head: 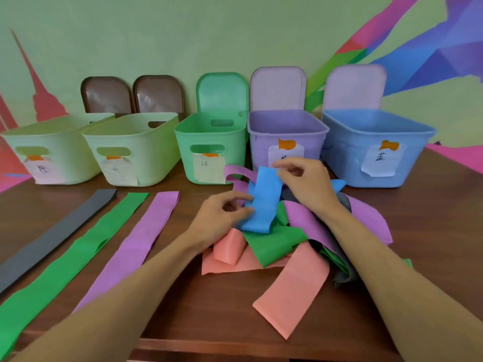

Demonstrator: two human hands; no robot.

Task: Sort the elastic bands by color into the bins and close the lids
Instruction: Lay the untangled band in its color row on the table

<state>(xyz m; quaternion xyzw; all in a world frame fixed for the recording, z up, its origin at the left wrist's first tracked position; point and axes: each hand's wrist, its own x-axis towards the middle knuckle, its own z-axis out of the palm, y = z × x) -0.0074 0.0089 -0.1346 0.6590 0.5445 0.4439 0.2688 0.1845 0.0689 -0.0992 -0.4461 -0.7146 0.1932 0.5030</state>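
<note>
a dark wooden table (198, 309) carries everything. along its far edge stands a row of five labelled bins, left to right: two pale green bins (146, 152), a green bin (183, 142), a purple bin (261, 142) and a blue bin (350, 158). all are open, with their lids (222, 92) propped up behind against the wall. on the left of the table three bands lie flat and parallel: a grey band (52, 239), a long green band (65, 265) and a long purple band (136, 246). in front of the purple and blue bins sits the tangled pile (277, 244) of salmon, green, purple and grey strips. the blue band (264, 202) rises out of its top. both hands are on this strip but apart from each other: the right hand (305, 181) pinches its upper end, and the left hand (222, 215) pinches its side edge lower down. the strip looks thin, light and floppy, probably stretchy and a little clingy. its lower end is folded among the others, so a sharp tug would likely drag its neighbours along. a pinch near the free upper end, with the other hand steadying the pile, looks like the cleanest hold. it belongs in the blue bin, just beside the right hand.
</note>
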